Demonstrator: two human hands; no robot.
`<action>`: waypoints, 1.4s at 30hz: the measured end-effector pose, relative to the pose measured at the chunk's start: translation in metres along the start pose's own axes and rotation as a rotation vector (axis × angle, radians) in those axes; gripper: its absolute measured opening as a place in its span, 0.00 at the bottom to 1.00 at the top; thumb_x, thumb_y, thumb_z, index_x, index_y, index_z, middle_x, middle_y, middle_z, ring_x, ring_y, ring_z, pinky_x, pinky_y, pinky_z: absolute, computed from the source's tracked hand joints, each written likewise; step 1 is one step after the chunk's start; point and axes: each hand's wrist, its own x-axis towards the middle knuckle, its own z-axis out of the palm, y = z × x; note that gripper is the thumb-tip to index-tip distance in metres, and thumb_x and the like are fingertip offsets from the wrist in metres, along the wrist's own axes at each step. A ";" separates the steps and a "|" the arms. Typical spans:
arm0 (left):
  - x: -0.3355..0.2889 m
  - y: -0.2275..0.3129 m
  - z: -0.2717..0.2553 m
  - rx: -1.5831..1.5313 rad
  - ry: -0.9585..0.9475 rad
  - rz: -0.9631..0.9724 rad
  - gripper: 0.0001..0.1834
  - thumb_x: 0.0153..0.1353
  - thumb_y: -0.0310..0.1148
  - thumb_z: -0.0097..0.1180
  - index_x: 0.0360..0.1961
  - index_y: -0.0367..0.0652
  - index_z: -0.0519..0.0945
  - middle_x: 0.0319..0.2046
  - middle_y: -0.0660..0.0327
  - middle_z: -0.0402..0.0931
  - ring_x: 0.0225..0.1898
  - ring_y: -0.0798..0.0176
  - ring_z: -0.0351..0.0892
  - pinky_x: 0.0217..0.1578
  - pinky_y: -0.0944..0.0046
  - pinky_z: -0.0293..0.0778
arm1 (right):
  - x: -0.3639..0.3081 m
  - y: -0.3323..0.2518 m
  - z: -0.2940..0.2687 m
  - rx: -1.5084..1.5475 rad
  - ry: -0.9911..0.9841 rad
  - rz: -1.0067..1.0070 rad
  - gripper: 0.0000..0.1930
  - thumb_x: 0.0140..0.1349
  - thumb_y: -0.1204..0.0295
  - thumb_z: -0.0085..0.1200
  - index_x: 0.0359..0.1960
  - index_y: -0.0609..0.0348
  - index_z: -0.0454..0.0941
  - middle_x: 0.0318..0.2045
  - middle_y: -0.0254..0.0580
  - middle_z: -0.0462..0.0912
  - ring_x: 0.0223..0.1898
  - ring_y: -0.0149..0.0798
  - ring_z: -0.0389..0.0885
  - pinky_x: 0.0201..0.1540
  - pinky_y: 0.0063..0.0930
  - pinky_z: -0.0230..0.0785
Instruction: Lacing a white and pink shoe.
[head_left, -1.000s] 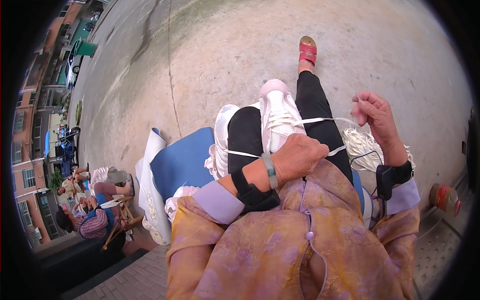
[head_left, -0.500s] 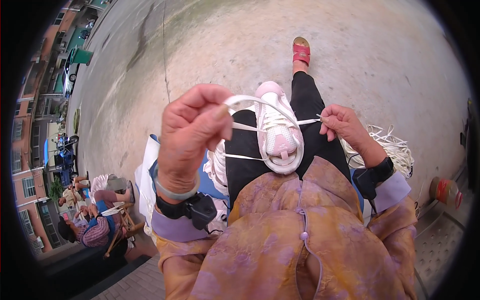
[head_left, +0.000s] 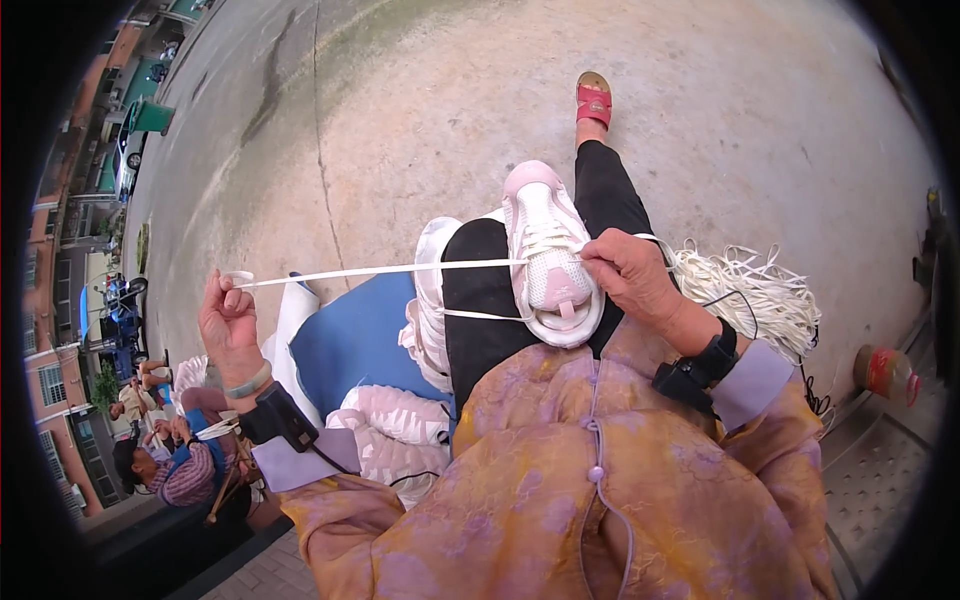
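A pink and white sneaker [head_left: 538, 215] rests on my lap, toe pointing away, with its lacing partly threaded. Out to the left, my left hand [head_left: 230, 330] is closed on a white shoelace [head_left: 380, 269], which stretches taut from the sneaker. A second stretch of lace runs left from lower on the shoe. My right hand [head_left: 635, 275] is closed in a pinch at the sneaker's right eyelet edge. Its fingertips touch the shoe there, and whatever lies between them is too small to make out.
A heap of white laces [head_left: 750, 295] lies to my right, near a red-labelled plastic jar [head_left: 886, 374]. More pale pink sneakers [head_left: 395, 430] sit to my left by a blue surface [head_left: 355, 335]. Seated people [head_left: 190, 465] are at the far left.
My left hand has moved far left and down, drawing the lace loop out straight. My right hand has come in from the right to the sneaker's edge.
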 end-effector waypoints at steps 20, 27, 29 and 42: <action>0.000 -0.004 -0.118 0.329 0.466 0.154 0.06 0.61 0.28 0.49 0.35 0.36 0.72 0.27 0.62 0.73 0.24 0.72 0.69 0.24 0.75 0.65 | -0.001 -0.004 0.019 -0.556 0.032 -0.357 0.07 0.43 0.73 0.53 0.25 0.61 0.73 0.45 0.47 0.70 0.55 0.50 0.63 0.56 0.49 0.54; -0.002 0.001 -0.149 0.098 0.438 0.176 0.10 0.58 0.24 0.49 0.40 0.30 0.72 0.36 0.53 0.74 0.36 0.58 0.75 0.40 0.65 0.72 | 0.001 0.002 0.028 -0.491 0.086 -0.340 0.06 0.44 0.75 0.52 0.25 0.63 0.72 0.44 0.48 0.71 0.55 0.50 0.64 0.55 0.47 0.56; 0.000 -0.002 -0.153 0.029 0.408 0.183 0.08 0.60 0.23 0.47 0.38 0.29 0.71 0.35 0.51 0.73 0.36 0.58 0.74 0.41 0.62 0.74 | 0.000 0.001 0.032 -0.450 0.089 -0.286 0.06 0.44 0.76 0.51 0.26 0.64 0.72 0.44 0.47 0.70 0.55 0.51 0.64 0.54 0.46 0.56; -0.022 -0.071 -0.034 0.270 -0.043 -0.089 0.11 0.61 0.26 0.49 0.44 0.36 0.71 0.26 0.63 0.70 0.25 0.68 0.72 0.29 0.69 0.74 | -0.001 0.002 0.031 -0.255 0.064 -0.171 0.06 0.46 0.77 0.51 0.27 0.61 0.70 0.46 0.45 0.69 0.55 0.52 0.62 0.55 0.43 0.55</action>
